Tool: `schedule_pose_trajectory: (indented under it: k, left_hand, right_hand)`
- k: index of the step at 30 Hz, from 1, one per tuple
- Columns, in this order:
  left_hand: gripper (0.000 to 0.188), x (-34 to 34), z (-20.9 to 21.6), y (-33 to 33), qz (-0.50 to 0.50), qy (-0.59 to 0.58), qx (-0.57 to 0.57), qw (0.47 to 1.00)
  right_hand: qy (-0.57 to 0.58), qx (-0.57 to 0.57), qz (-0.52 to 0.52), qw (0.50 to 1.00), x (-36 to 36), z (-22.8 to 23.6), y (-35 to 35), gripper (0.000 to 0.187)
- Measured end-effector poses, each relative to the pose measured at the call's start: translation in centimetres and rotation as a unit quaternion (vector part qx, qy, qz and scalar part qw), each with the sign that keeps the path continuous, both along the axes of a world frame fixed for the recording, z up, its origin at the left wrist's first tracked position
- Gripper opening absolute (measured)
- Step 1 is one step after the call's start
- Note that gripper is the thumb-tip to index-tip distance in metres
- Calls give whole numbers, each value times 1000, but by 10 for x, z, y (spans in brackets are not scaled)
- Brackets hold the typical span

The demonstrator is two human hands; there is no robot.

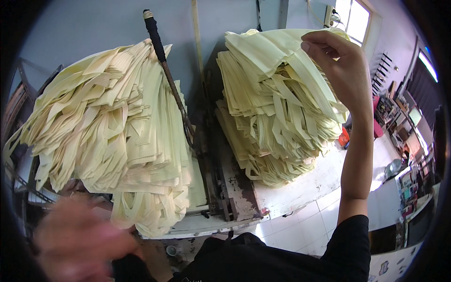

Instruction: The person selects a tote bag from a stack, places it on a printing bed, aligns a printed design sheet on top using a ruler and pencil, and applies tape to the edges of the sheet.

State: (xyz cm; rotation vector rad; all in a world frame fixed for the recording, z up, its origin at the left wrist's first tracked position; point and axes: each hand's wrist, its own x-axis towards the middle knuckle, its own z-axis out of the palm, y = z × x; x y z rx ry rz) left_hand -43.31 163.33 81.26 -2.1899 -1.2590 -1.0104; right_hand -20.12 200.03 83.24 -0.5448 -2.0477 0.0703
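Observation:
Two tall piles of pale yellow cloth bags with strap handles stand before me. On the right pile [268, 98], the uppermost pale yellow cloth bag [263, 49] lies partly folded over the stack. My right hand [336, 56] is at that bag's far right edge, with thumb and bent fingers closed on the cloth. The left pile [136, 131] leans outward, its straps and edges hanging loose. Smeared by motion, my left hand [84, 239] is low at the left, below this pile and apart from it; its fingers cannot be made out.
Between the piles rises a metal lever [174, 87] with a black-wrapped grip, above a dark metal frame [221, 188]. The right pile rests on a worn white table [300, 176]. Tiled floor [305, 225] and cluttered shelves [408, 192] lie to the right.

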Motion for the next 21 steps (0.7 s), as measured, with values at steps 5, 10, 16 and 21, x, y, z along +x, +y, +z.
schedule_pose_trajectory:
  k: [5, 10, 16, 21]
  left_hand:
    - [30, 39, -76, 218, 85, -254, -216, 939]
    - [44, 13, -102, 341, 107, -286, -66, 950]
    - [49, 6, -87, 380, 118, -342, 1, 932]
    - [52, -15, -63, 400, 85, -165, 46, 982]
  right_hand:
    - [-80, 220, -32, 972, 12, 11, 28, 47]
    - [-184, 363, -50, 912, -40, 0, 91, 47]
    - [-198, 35, -68, 977, -31, 83, 159, 46]
    - [-206, 77, -42, 975, -25, 91, 169, 40]
